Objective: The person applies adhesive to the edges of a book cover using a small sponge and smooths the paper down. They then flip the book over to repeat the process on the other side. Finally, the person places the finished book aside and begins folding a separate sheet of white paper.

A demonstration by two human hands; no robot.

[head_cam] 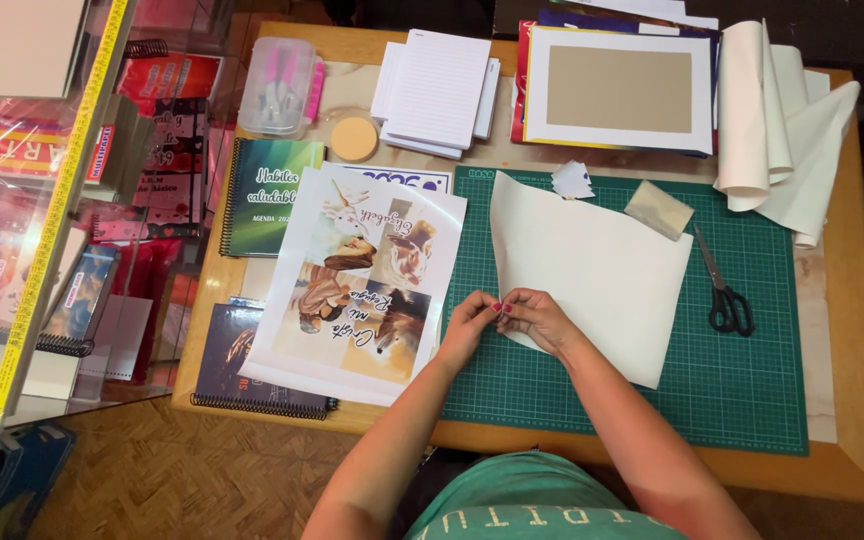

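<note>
A large cream sheet lies on the green cutting mat. My left hand and my right hand meet at the sheet's near left corner, fingertips pinching its edge. Left of my hands lies a printed colour sheet with illustrated figures, partly over the mat's left border. Black-handled scissors rest on the mat to the right of the cream sheet, and a small beige rectangular piece sits by the sheet's far right corner.
Spiral notebooks lie at the table's left. A clear box of pens, a round tan disc, stacked lined pads, a framed brown board and rolled cream sheets line the far edge. Shelves with a yellow ruler stand left.
</note>
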